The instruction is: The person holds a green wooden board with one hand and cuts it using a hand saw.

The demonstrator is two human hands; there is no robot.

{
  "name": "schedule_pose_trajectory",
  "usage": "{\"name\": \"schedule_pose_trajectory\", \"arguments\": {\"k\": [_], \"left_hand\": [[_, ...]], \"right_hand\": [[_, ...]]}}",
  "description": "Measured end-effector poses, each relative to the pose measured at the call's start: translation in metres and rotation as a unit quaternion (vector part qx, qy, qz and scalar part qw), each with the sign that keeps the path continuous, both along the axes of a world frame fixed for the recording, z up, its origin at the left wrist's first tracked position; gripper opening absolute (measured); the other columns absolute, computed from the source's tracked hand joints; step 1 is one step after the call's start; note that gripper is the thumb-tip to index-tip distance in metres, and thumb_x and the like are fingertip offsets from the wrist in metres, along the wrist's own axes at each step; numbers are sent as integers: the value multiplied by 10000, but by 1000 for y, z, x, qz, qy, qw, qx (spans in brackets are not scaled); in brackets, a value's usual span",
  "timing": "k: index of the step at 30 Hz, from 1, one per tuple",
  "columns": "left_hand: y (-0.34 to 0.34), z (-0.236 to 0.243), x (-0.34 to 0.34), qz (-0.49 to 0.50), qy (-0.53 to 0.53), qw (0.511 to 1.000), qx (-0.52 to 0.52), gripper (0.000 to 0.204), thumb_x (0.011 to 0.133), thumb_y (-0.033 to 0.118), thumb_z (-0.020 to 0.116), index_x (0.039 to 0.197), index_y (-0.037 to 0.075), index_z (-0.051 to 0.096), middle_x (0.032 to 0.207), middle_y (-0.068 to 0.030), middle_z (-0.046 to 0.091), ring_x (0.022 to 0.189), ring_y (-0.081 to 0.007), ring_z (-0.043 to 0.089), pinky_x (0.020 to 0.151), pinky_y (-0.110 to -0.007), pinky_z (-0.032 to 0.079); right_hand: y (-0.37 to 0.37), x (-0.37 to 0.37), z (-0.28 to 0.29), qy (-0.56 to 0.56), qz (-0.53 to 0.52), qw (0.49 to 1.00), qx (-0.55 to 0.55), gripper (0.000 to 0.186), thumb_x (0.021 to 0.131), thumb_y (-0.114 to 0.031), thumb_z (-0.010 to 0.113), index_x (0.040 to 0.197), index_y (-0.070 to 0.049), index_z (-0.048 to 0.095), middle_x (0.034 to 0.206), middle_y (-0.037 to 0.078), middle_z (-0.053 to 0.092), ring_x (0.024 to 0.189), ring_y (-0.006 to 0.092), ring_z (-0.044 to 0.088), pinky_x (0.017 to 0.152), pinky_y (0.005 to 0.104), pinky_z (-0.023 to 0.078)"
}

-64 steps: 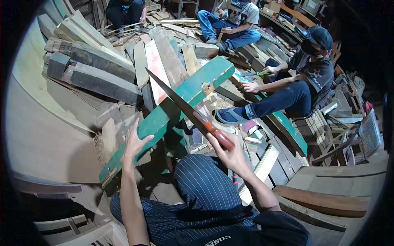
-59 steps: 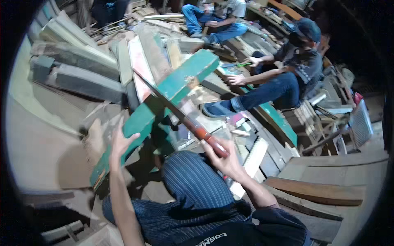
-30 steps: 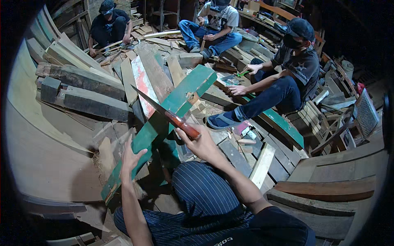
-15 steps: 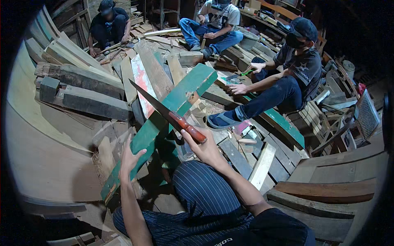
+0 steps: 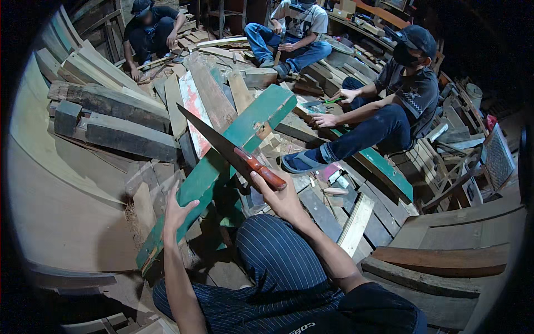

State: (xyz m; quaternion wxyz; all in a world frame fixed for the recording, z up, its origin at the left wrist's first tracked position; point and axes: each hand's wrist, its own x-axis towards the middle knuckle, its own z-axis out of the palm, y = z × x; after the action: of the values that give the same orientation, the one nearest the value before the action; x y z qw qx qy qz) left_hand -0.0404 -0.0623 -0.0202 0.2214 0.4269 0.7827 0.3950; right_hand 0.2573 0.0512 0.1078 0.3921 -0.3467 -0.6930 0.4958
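Observation:
My right hand (image 5: 285, 199) is closed round the reddish-brown wooden handle of a handsaw (image 5: 214, 138). Its long dark blade tapers to a tip toward the far left and crosses above a green-painted board (image 5: 194, 192); its teeth are too small to make out. This thick board lies diagonally in front of me, with a bare, chipped patch near its far end. My left hand (image 5: 177, 214) grips the board's left edge close to its near end, thumb on the top face. Below the blade, the board's underside is in shadow.
A co-worker (image 5: 403, 89) sits at the right by another green board (image 5: 384, 170), holding a green-handled tool. Two more people (image 5: 297, 33) sit at the back. Heavy dark beams (image 5: 130, 136) lie left, and loose planks (image 5: 356, 225) cover the floor at right.
The handsaw has shifted slightly right and rolled, so more of its blade face shows. My left hand stays on the board. The co-worker's hand at the right has moved slightly.

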Motion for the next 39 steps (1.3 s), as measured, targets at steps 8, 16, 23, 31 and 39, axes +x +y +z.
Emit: {"name": "schedule_pose_trajectory", "arguments": {"k": [8,16,23,31,39], "left_hand": [[-1,-7,0,0,-17,1000,12,970,674,271,872,1485,45,390,1405,-227,485,1303,-351,481,1094,-452,379],[-1,-2,-1,-24,72,997,32,1008,684,453,841,1491,60,383,1434,-232,490,1370,-385,421,1125,-545,310],[0,12,7,16,70,994,-84,1105,658,555,828,1550,188,288,1526,-207,390,1418,-412,345,1136,-687,169],[-2,-3,1,14,74,996,-56,1180,568,600,859,1536,181,329,1488,-176,448,1392,-385,386,1086,-731,208],[8,4,15,27,90,992,-85,1093,654,594,823,1535,183,324,1516,-162,426,1414,-383,361,1112,-716,188]], "right_hand": [[-3,1,6,25,5,999,-29,333,962,-245,654,798,42,617,614,-12,512,589,61,442,515,290,338],[-5,18,7,-36,15,998,-52,258,976,-272,646,879,-33,649,622,-55,503,526,23,439,465,207,309],[-62,94,31,-200,-34,978,55,217,978,-222,640,908,-16,640,628,-37,510,532,35,444,472,224,323],[-79,84,61,-188,-26,982,3,181,959,-125,639,1003,48,667,649,48,563,583,67,474,520,280,384],[16,-30,29,-140,20,984,109,317,953,-234,664,828,56,626,568,118,494,554,129,429,533,348,382]]}}
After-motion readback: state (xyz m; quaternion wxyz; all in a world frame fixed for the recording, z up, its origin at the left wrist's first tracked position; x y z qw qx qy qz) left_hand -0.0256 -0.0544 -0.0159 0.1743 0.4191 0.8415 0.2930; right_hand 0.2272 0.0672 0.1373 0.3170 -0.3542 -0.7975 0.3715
